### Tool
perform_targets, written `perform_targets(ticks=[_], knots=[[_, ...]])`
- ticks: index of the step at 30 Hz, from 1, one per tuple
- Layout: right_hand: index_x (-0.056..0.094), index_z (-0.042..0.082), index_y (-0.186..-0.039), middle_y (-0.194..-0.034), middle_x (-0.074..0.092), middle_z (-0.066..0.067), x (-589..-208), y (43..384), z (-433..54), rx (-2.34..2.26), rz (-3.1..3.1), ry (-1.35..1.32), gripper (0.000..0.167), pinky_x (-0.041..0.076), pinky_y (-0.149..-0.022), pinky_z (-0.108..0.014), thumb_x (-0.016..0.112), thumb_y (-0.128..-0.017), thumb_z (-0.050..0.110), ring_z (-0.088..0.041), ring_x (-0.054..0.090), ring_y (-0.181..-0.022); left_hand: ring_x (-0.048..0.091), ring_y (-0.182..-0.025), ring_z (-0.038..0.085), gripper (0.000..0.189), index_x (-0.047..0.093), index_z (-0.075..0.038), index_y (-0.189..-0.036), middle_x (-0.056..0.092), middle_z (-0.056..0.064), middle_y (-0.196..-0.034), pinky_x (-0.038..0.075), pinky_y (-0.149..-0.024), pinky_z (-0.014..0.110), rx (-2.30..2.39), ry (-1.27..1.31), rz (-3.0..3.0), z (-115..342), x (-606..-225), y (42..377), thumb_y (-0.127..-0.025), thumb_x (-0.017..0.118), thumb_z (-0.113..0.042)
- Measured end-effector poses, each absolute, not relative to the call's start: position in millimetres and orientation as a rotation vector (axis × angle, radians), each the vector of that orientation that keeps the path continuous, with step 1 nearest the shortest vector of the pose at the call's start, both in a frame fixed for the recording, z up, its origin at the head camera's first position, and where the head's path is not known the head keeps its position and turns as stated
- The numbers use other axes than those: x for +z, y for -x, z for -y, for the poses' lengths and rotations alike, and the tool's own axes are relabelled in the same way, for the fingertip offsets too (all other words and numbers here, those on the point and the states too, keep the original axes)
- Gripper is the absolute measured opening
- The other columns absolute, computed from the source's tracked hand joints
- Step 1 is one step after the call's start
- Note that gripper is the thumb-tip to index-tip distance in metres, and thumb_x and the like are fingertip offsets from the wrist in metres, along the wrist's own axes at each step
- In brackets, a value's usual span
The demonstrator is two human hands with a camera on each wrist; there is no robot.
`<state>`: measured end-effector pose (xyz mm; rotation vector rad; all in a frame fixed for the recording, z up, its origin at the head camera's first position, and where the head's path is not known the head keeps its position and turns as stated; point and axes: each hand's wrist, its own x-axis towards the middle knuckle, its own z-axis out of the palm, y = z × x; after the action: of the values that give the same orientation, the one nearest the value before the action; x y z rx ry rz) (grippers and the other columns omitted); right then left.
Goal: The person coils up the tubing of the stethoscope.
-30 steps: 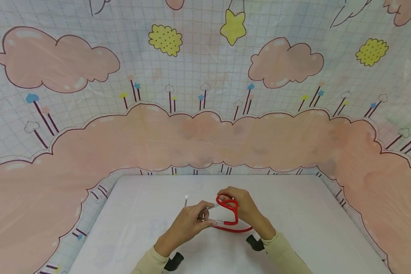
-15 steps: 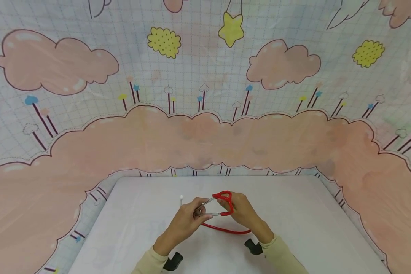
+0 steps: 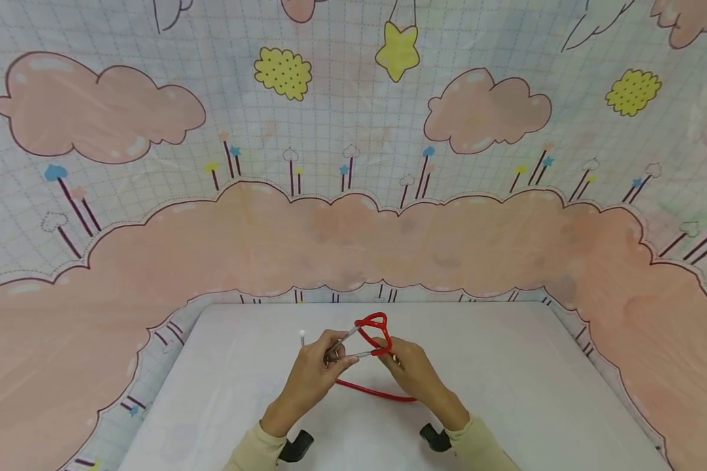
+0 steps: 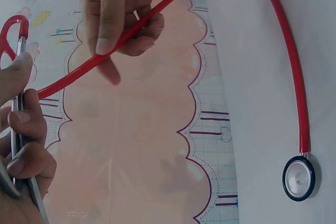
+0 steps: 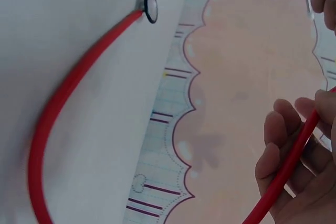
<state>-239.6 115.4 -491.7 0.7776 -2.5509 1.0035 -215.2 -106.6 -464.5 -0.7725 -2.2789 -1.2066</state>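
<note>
Have the stethoscope up above the table, roughly mid-width, with both hands on it. See left hand with thumb and fingers curled round the metal tubes, tubes splayed in a V toward the red yoke. See right hand with fingers bent, pinching the red hose against its thumb, near the yoke. Can't make out every fingertip in head view.

Follow the hose past right hand in an arc over the table, down to a round disc with pale face, dark rim. Can't tell about disc contact with the table. Note white tip on a thin stem, upright, just beside left knuckles.

Note pale yellow sleeves on both forearms, black mount at each wrist. Find a plain white tabletop underneath. Find backdrop behind and round the sides: gridded white, pink clouds, yellow star, small stick-like motifs.
</note>
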Motion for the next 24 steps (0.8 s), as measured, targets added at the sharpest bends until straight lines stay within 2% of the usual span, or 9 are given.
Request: perform_targets(ticks=[5, 10, 13, 17, 24], knots=[[0.073, 0.012, -0.109, -0.078, 0.062, 0.009, -496, 235, -114, 0.977, 2.535, -0.809, 0.019, 0.045, -0.059, -0.016, 0.065, -0.095, 0.022, 0.000, 0.047, -0.069, 0.045, -0.060, -0.004, 0.039, 0.060, -0.008, -0.115, 0.058, -0.008, -0.072, 0.043, -0.051, 0.016, -1.176, 0.698, 2.266, 110, -466, 218, -0.081, 0.079, -0.013], [0.072, 0.012, -0.118, -0.073, 0.056, 0.012, -500, 232, -114, 0.943, 2.548, -0.815, 0.026, 0.041, -0.057, -0.015, 0.064, -0.096, 0.023, 0.001, 0.042, -0.066, 0.045, -0.061, -0.002, 0.042, 0.060, -0.007, -0.116, 0.059, -0.009, -0.072, 0.042, -0.052, 0.017, -1.149, 0.597, 2.257, 115, -467, 222, -0.080, 0.080, -0.013], [0.072, 0.013, -0.118, -0.071, 0.053, 0.013, -502, 230, -115, 0.946, 2.544, -0.814, 0.025, 0.038, -0.055, -0.014, 0.066, -0.094, 0.020, 0.002, 0.041, -0.064, 0.045, -0.060, -0.001, 0.042, 0.061, -0.008, -0.116, 0.058, -0.010, -0.072, 0.041, -0.052, 0.017, -1.137, 0.550, 2.273, 118, -468, 223, -0.079, 0.081, -0.012], [0.073, 0.013, -0.114, -0.072, 0.054, 0.015, -504, 225, -116, 0.971, 2.535, -0.807, 0.023, 0.039, -0.054, -0.014, 0.069, -0.092, 0.016, 0.002, 0.042, -0.064, 0.043, -0.059, -0.001, 0.042, 0.061, -0.008, -0.115, 0.057, -0.011, -0.071, 0.040, -0.051, 0.016, -1.107, 0.529, 2.299, 122, -470, 223, -0.078, 0.082, -0.011], [0.073, 0.014, -0.112, -0.075, 0.059, 0.016, -506, 214, -116, 0.985, 2.566, -0.814, 0.021, 0.041, -0.054, -0.014, 0.068, -0.093, 0.019, 0.003, 0.043, -0.065, 0.043, -0.059, -0.001, 0.043, 0.062, -0.006, -0.116, 0.057, -0.010, -0.071, 0.040, -0.051, 0.016, -1.074, 0.498, 2.335, 125, -476, 224, -0.078, 0.082, -0.014]])
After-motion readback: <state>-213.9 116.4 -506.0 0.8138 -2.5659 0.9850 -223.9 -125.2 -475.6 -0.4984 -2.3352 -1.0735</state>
